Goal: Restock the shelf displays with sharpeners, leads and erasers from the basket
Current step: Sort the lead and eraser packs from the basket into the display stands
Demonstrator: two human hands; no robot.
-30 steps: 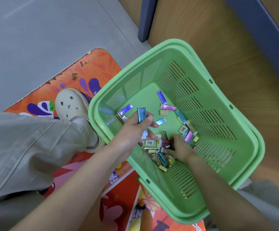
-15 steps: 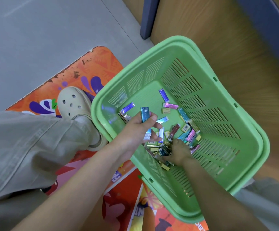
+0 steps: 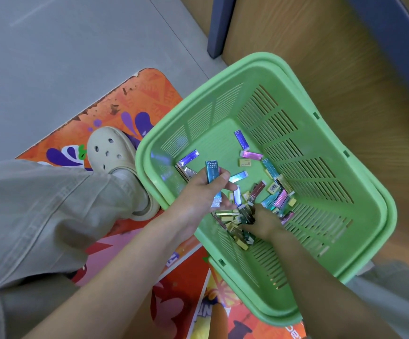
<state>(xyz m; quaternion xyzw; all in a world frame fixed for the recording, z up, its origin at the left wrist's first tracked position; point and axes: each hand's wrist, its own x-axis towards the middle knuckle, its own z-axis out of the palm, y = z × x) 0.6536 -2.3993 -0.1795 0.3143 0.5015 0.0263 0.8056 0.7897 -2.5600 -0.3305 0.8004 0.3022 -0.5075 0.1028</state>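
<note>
A green plastic basket [image 3: 303, 89] sits tilted on the floor against a wooden shelf base. Inside lie several shiny lead cases in blue, teal, pink and purple, mixed with small yellow eraser packs [image 3: 245, 163]. My left hand [image 3: 203, 192] hovers over the basket's near left side and grips a few teal and blue lead cases [image 3: 212, 170] upright between thumb and fingers. My right hand [image 3: 263, 220] reaches down into the pile at the basket's bottom, its fingers curled among dark cases; what it holds is hidden.
My left leg in beige trousers and a cream clog [image 3: 115, 155] stand on an orange printed floor mat [image 3: 135, 99]. Grey floor lies to the upper left. A wooden shelf base [image 3: 321, 45] with a blue post [image 3: 219, 25] rises behind the basket.
The view shifted slightly. My right hand has dug a little further into the pile and stirred the cases. My left hand keeps the same cases and has barely moved.
</note>
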